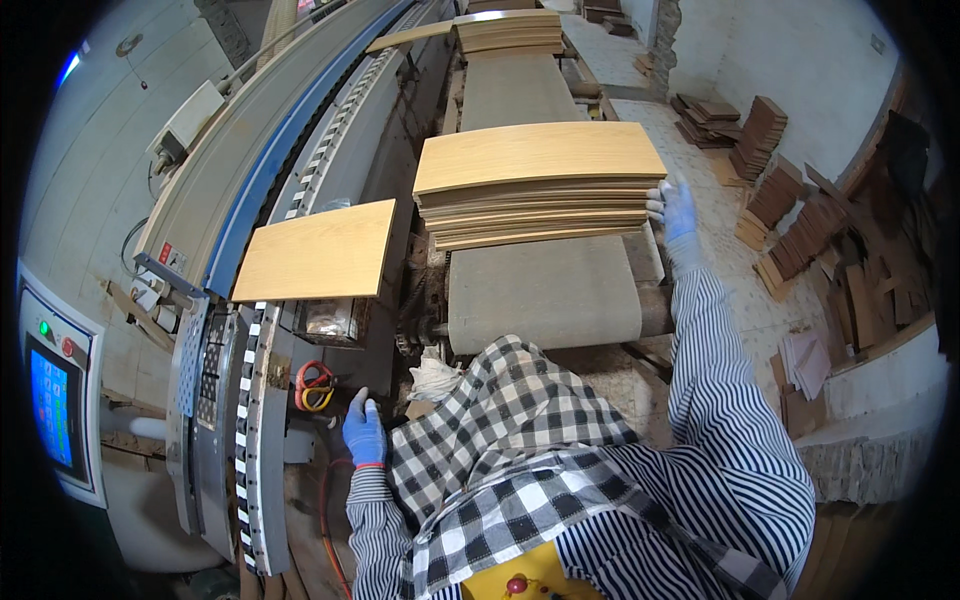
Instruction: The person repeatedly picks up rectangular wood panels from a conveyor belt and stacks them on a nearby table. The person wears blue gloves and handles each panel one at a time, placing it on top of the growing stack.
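Note:
A stack of wood-grain boards lies across a grey conveyor belt in front of me. My right hand, in a blue and white glove, is at the stack's right end, its fingertips against or just beside the board edges; a firm grip cannot be made out. My left hand, gloved the same way, hangs low beside the machine with nothing in it, its thumb and fingers slightly apart. Up and to its left, a single wood-grain board rests on the feed track of the long machine, its left end at the blue-edged beam.
Red and yellow-handled scissors hang at the machine's side near my left hand. A control panel stands far left. Another board stack sits farther along the belt. Brown board piles stand on the floor at right.

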The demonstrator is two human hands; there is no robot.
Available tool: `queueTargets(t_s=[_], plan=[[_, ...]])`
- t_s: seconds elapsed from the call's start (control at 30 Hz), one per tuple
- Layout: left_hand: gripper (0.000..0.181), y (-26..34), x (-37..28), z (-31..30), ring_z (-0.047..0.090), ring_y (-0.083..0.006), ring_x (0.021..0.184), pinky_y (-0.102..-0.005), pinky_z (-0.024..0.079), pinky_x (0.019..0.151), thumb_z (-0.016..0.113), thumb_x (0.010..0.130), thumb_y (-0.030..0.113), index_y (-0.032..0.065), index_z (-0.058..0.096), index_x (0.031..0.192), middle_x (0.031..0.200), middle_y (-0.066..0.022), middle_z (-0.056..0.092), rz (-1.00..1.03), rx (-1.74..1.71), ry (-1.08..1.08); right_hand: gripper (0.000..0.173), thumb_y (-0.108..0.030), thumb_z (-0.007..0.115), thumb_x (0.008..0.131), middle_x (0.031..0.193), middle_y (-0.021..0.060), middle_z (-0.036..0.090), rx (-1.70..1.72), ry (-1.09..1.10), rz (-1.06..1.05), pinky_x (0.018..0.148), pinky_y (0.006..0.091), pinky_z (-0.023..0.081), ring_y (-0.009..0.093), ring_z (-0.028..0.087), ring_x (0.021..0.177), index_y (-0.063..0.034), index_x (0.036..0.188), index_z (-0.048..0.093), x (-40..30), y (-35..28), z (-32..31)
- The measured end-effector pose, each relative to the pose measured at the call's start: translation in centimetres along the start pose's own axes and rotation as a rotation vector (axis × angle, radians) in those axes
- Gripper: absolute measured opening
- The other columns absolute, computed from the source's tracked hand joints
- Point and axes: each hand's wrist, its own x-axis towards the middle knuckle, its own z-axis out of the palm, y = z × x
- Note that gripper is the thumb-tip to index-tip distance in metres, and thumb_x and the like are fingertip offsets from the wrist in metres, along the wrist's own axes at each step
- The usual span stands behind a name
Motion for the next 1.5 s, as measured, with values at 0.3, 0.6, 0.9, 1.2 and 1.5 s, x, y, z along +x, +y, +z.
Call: queueTargets(t_s=[0.3,0.6,0.9,1.2,1.5], plan=[[0.031,2.2,-0.7,-0.8,0.060,-0.0205,0.091,-0.0301,0.046,0.083,0.053,0.091,0.013,0.0037,0.056,0.120,0.104,-0.0121,0.064,0.012,0.020,0.062,0.026,-0.025,0.056,0.091,0.060,0.0036,0.055,-0.216,0.226,-0.117,0.034,0.0216,0.034,0.008,0.045,0.040,-0.0063,0.109,0.051,2.0,0.6,2.7],[0.032,2.2,-0.9,-1.0,0.059,-0.0294,0.104,-0.0353,0.044,0.091,0.052,0.090,0.020,0.0053,0.058,0.118,0.113,-0.0148,0.062,0.011,0.047,0.040,0.014,-0.012,0.063,0.084,0.064,0.0040,0.055,-0.286,0.359,-0.127,0.035,0.0251,0.037,0.010,0.048,0.043,-0.0025,0.089,0.053,2.8,1.2,3.9],[0.035,3.2,-1.6,-1.9,0.057,-0.0318,0.105,-0.0378,0.043,0.092,0.050,0.090,0.026,0.0089,0.055,0.120,0.115,-0.0160,0.060,-0.059,0.212,-0.027,0.029,-0.025,0.055,0.085,0.068,0.0017,0.050,0.156,0.040,0.241,0.045,0.0272,0.042,0.012,0.041,0.047,-0.0069,0.107,0.052,-12.8,-0.3,2.9],[0.036,4.1,-2.3,-2.6,0.055,-0.0319,0.108,-0.0395,0.042,0.094,0.049,0.090,0.027,0.0101,0.055,0.122,0.118,-0.0154,0.058,-0.060,0.209,-0.061,0.046,-0.026,0.063,0.081,0.095,0.0172,0.063,0.095,-0.494,0.381,0.074,0.0397,0.055,0.023,0.064,0.071,-0.0010,0.117,0.048,-18.9,0.2,5.7],[0.038,4.2,-2.5,-3.8,0.055,-0.0321,0.108,-0.0432,0.042,0.093,0.044,0.092,0.031,0.0148,0.051,0.125,0.118,-0.0148,0.058,-0.129,0.274,-0.102,0.060,-0.021,0.063,0.075,0.090,0.0225,0.062,0.158,-0.591,0.651,0.068,0.0387,0.057,0.027,0.064,0.065,0.0086,0.121,0.040,-28.5,0.1,4.8]])
